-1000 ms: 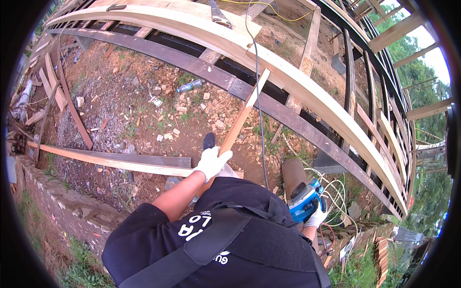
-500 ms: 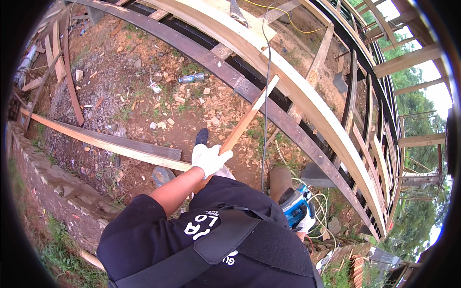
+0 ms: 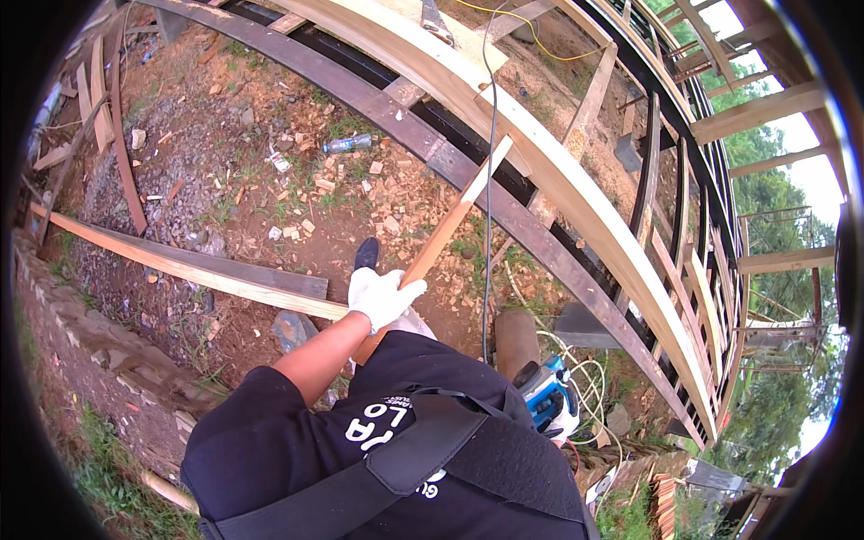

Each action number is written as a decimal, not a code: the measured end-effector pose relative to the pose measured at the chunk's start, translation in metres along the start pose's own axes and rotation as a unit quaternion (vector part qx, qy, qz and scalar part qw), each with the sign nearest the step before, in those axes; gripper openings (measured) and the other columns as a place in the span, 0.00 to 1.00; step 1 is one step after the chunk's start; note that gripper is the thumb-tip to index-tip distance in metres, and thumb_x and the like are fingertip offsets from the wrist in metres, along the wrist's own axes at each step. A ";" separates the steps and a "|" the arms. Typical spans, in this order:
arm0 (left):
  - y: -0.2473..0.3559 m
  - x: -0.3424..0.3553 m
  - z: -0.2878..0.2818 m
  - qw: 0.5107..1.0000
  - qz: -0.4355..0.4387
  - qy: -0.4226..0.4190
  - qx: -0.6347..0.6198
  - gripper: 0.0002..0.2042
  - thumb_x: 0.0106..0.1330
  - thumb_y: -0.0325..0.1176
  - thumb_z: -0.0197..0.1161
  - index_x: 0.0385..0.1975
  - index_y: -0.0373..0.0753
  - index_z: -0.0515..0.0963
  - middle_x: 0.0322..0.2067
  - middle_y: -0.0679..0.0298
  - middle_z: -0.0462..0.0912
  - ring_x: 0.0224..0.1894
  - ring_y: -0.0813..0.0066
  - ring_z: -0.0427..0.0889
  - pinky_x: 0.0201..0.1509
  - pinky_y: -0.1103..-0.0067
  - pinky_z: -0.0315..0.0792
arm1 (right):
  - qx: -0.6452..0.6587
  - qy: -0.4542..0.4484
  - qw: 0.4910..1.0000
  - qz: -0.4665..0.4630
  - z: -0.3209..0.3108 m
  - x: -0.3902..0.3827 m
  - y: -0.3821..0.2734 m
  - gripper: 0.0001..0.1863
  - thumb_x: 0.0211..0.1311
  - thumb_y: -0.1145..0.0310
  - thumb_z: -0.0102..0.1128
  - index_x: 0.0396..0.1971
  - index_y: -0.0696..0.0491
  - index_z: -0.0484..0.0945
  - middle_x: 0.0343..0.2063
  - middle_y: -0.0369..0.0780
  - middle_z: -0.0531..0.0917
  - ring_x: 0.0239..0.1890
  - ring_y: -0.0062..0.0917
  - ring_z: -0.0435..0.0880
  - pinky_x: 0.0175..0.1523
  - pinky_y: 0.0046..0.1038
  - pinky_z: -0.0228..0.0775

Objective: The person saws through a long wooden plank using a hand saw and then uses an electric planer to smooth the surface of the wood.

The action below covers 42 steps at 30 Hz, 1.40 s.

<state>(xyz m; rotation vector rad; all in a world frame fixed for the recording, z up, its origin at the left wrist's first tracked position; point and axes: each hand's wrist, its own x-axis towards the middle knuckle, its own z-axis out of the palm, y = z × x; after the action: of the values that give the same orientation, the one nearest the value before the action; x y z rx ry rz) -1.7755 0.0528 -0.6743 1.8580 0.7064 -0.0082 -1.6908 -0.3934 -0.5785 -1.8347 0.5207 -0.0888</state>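
My left hand (image 3: 382, 300), in a white glove, is closed around a narrow wooden strip (image 3: 450, 225). The strip slants up and right from my waist, and its far end lies against the long pale timber beam (image 3: 585, 193). Low on my right side, my gloved right hand (image 3: 566, 423) grips a blue corded power tool (image 3: 545, 396) with a black knob; my body and the tool hide most of those fingers. A dark cable (image 3: 489, 234) runs down past the strip toward the tool.
A dark beam (image 3: 360, 90) runs alongside the pale one. On the dirt lie wood offcuts (image 3: 387, 225), a plastic bottle (image 3: 347, 144) and a long plank (image 3: 189, 261). A handsaw (image 3: 436, 22) rests on the timber. Loose pale cord (image 3: 594, 387) hangs beside the tool.
The whole view has shifted slightly, so the scene sits a little further left and up. The power tool and right hand sit slightly lower; the left hand keeps its hold on the strip.
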 end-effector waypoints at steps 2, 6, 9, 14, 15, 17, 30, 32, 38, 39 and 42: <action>0.005 -0.001 -0.003 0.998 -0.028 -0.021 -0.045 0.23 0.68 0.52 0.67 0.32 0.32 0.82 0.20 0.59 0.83 0.23 0.74 0.86 0.30 0.74 0.78 | 0.009 0.001 1.000 -0.001 0.002 0.001 0.000 0.23 0.57 0.77 0.67 0.55 0.59 0.78 0.35 0.43 0.85 0.24 0.28 0.82 0.26 0.27 0.76; -0.023 0.005 0.010 0.992 -0.042 -0.050 -0.109 0.19 0.71 0.47 0.66 0.34 0.33 0.80 0.19 0.66 0.80 0.20 0.77 0.81 0.27 0.77 0.75 | 0.021 0.006 0.999 0.035 0.004 0.008 0.003 0.22 0.59 0.78 0.66 0.56 0.59 0.79 0.39 0.43 0.85 0.27 0.27 0.83 0.26 0.27 0.77; -0.014 0.007 0.009 0.979 -0.066 -0.079 -0.175 0.16 0.72 0.44 0.66 0.39 0.34 0.78 0.22 0.67 0.78 0.20 0.79 0.78 0.25 0.79 0.74 | 0.064 0.013 0.998 0.022 0.004 0.009 0.013 0.22 0.61 0.79 0.66 0.57 0.59 0.80 0.39 0.42 0.86 0.28 0.26 0.84 0.26 0.25 0.77; 0.000 0.005 0.000 0.946 -0.128 -0.104 -0.279 0.16 0.74 0.44 0.64 0.45 0.36 0.77 0.27 0.66 0.79 0.22 0.79 0.78 0.26 0.79 0.74 | 0.085 0.009 0.995 0.055 0.003 0.001 0.019 0.24 0.60 0.81 0.67 0.58 0.59 0.79 0.38 0.43 0.87 0.29 0.26 0.84 0.31 0.26 0.79; 0.002 0.006 0.001 0.951 -0.123 -0.115 -0.260 0.16 0.74 0.44 0.64 0.45 0.36 0.77 0.27 0.66 0.79 0.22 0.79 0.78 0.26 0.79 0.74 | 0.114 0.013 0.992 0.062 -0.001 0.006 0.028 0.24 0.61 0.81 0.67 0.59 0.59 0.79 0.34 0.43 0.87 0.20 0.25 0.81 0.23 0.27 0.75; 0.008 0.004 -0.001 0.950 -0.144 -0.098 -0.260 0.16 0.74 0.45 0.63 0.45 0.36 0.76 0.27 0.65 0.79 0.22 0.78 0.78 0.26 0.79 0.74 | 0.114 0.027 0.993 0.030 0.007 0.001 0.026 0.24 0.61 0.82 0.67 0.59 0.59 0.79 0.34 0.43 0.87 0.20 0.25 0.82 0.23 0.27 0.75; 0.011 0.005 0.009 0.959 -0.137 -0.080 -0.235 0.15 0.74 0.46 0.62 0.43 0.40 0.74 0.25 0.66 0.78 0.21 0.77 0.77 0.23 0.78 0.72 | 0.134 0.047 0.989 0.039 -0.006 -0.002 0.062 0.24 0.63 0.83 0.64 0.60 0.58 0.79 0.45 0.42 0.87 0.33 0.24 0.87 0.33 0.27 0.83; 0.015 0.001 0.009 0.959 -0.138 -0.079 -0.232 0.15 0.74 0.46 0.63 0.43 0.39 0.75 0.25 0.66 0.79 0.21 0.78 0.78 0.24 0.77 0.72 | 0.097 0.076 0.991 -0.050 -0.003 0.004 0.073 0.22 0.61 0.79 0.69 0.57 0.56 0.82 0.38 0.40 0.88 0.25 0.21 0.83 0.27 0.25 0.76; 0.016 -0.002 0.009 0.967 -0.124 -0.067 -0.212 0.17 0.73 0.46 0.65 0.42 0.36 0.75 0.26 0.65 0.80 0.22 0.79 0.78 0.26 0.78 0.74 | 0.127 0.038 0.991 -0.010 -0.004 0.023 0.084 0.23 0.62 0.80 0.67 0.58 0.57 0.80 0.34 0.40 0.87 0.22 0.24 0.82 0.24 0.27 0.75; 0.023 -0.003 0.012 0.972 -0.122 -0.069 -0.187 0.18 0.73 0.47 0.65 0.43 0.36 0.75 0.27 0.64 0.80 0.21 0.79 0.77 0.27 0.78 0.74 | 0.125 0.030 0.991 -0.028 -0.011 0.031 0.095 0.24 0.62 0.80 0.67 0.60 0.57 0.79 0.33 0.41 0.86 0.21 0.24 0.81 0.22 0.27 0.75; 0.019 -0.011 0.006 0.967 -0.128 -0.058 -0.214 0.20 0.72 0.47 0.66 0.45 0.34 0.75 0.28 0.64 0.80 0.22 0.80 0.77 0.28 0.79 0.75 | 0.098 -0.033 0.992 0.067 0.002 0.023 0.055 0.26 0.59 0.83 0.69 0.59 0.60 0.80 0.48 0.42 0.87 0.41 0.24 0.86 0.46 0.26 0.82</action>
<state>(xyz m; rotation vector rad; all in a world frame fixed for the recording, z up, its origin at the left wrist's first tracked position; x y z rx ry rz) -1.7742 0.0381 -0.6570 1.3357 0.7932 -0.1219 -1.6867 -0.4129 -0.6349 -1.6021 0.5670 0.0118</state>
